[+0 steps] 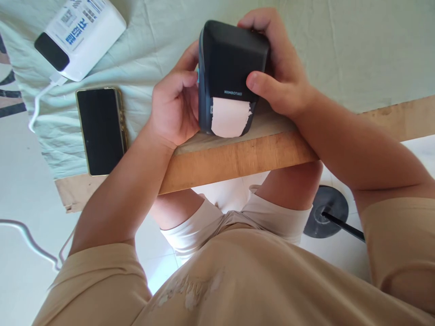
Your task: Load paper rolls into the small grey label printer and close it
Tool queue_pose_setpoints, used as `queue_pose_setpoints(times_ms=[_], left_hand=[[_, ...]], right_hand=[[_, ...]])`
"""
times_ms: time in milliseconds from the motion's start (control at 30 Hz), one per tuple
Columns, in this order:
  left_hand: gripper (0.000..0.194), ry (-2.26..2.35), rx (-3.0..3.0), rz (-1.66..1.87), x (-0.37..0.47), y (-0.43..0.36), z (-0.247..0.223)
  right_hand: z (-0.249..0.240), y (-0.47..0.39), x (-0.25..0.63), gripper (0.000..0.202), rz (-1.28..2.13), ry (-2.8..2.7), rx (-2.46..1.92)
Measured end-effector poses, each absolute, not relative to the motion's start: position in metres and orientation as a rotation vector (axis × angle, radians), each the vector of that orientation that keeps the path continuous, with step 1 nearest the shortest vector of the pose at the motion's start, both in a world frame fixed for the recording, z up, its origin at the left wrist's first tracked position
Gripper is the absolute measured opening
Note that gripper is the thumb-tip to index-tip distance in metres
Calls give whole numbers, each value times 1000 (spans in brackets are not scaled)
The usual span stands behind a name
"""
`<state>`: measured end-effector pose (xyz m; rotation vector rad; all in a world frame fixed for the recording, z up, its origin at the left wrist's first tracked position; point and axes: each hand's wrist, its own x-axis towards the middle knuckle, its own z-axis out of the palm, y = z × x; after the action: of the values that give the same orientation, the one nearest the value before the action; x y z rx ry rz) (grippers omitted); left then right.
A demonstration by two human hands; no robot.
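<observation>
Between my two hands is a black label printer (234, 63) marked NIIMBOT, held tilted over the table's front edge. A strip of whitish label paper (229, 117) with a ragged right side hangs from its slot. My left hand (176, 99) grips the printer's left side, its thumb by a small teal button; some fingers are hidden behind the body. Around the right side wraps my right hand (282, 68), with the thumb on the front face and fingers over the top corner.
A phone (102, 131) with a dark screen lies left of my left hand. Beyond it sits a white power bank (81, 38) with a plugged-in white cable (37, 102). Pale green cloth (346, 50) covers the table, whose wooden edge (244, 158) is bare. A black round base (328, 210) stands on the floor.
</observation>
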<state>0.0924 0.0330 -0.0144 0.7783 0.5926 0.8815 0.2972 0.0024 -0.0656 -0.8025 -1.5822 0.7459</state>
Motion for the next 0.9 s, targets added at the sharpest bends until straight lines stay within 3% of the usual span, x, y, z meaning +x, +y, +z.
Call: queue_pose_setpoints(times_ms=[100, 267, 367, 533, 700, 767, 900], left_hand=[[11, 593, 834, 674, 91, 34, -13], [48, 641, 809, 726, 98, 32, -16], [55, 697, 841, 754, 101, 33, -23], [52, 696, 823, 799, 101, 37, -28], [34, 631, 868, 730, 93, 38, -24], [30, 641, 929, 739, 90, 39, -23], [30, 677, 859, 712, 90, 40, -18]], right_hand=[[-70, 9, 298, 83, 681, -1574, -794], [-82, 19, 300, 93, 625, -1594, -761], [-81, 18, 303, 97, 581, -1629, -745], [-73, 13, 310, 90, 416, -1735, -728], [-81, 20, 316, 132, 353, -1850, -528], [-80, 17, 315, 140, 392, -1864, -590], [-65, 3, 307, 125, 443, -1787, -938]])
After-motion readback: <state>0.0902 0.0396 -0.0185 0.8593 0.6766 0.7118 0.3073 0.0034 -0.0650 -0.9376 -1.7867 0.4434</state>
